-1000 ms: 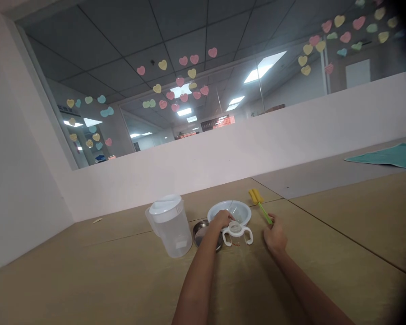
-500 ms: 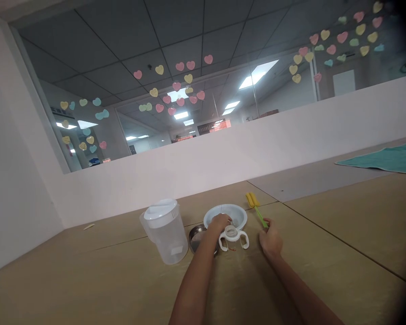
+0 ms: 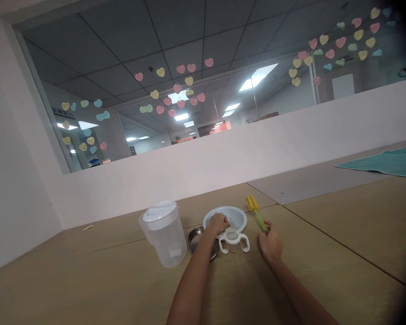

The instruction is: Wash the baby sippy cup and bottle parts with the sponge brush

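My left hand (image 3: 219,222) reaches over the near left rim of a white bowl (image 3: 242,219), its fingers curled in. Whatever they grip is hidden; something clear lies beside them in the bowl. A clear baby bottle with a white two-handled collar (image 3: 232,235) stands in front of the bowl. In my right hand (image 3: 270,242) is the green handle of a sponge bottle brush (image 3: 253,204); its yellow head points away from me. A round metal dish (image 3: 193,243) is partly covered by my left forearm.
To the left stands a translucent pitcher (image 3: 169,239) with a white lid. A teal cloth (image 3: 389,160) lies at the far right. A thin pale strip (image 3: 87,228) lies at the far left. Behind the table (image 3: 115,280) rises a white wall with a window.
The fingers of my left hand have curled in more, and the clear thing in the bowl shows more beside them. My right hand keeps its hold on the brush, nearly still.
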